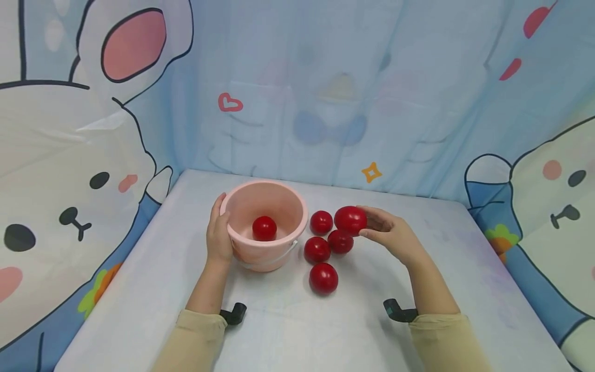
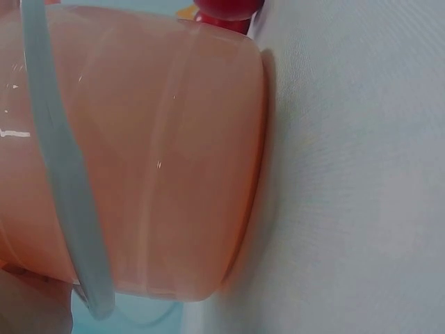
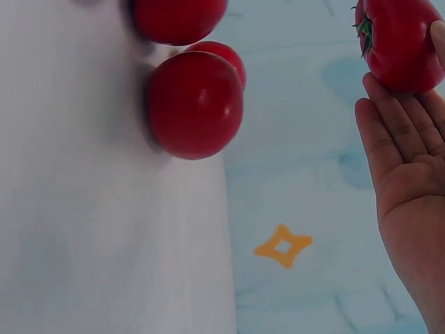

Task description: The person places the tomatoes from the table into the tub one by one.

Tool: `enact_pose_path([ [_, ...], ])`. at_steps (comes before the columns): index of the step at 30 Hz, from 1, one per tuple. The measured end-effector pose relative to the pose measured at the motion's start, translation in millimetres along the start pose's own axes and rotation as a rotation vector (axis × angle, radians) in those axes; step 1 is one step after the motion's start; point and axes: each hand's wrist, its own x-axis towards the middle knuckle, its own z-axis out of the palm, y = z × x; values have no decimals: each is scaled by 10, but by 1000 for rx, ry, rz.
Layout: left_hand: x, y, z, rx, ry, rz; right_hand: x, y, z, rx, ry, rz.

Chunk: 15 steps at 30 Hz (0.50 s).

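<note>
A pink bucket (image 1: 267,253) with a pale handle (image 2: 66,167) stands upright on the table, one red tomato (image 1: 264,228) inside it. At its left side my left hand (image 1: 219,240) grips the wall near the rim. My right hand (image 1: 395,237) holds another tomato (image 1: 350,220) between thumb and fingers, raised above the table to the right of the bucket. In the right wrist view, the green stem end (image 3: 365,31) of that held tomato shows. Below and left of it, several loose tomatoes (image 1: 317,250) lie close together beside the bucket.
The nearest loose tomato (image 1: 324,279) lies a little in front of the others. A white cloth covers the table (image 1: 288,330). Behind it hangs a blue printed curtain (image 1: 325,103), with cartoon figures on both sides. A dark wrist mount (image 1: 234,314) sticks out at each sleeve.
</note>
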Motion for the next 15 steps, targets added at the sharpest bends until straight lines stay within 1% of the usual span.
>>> enact_pose_path([
  [4,-2,11,8,2,1,-5,80,-102,-36,9,8,0],
  [10,-4,17,9,6,5,2,208,-295,-78,21,5,-47],
  [15,-9,16,8,16,4,13,330,-455,-88,22,-1,-44],
])
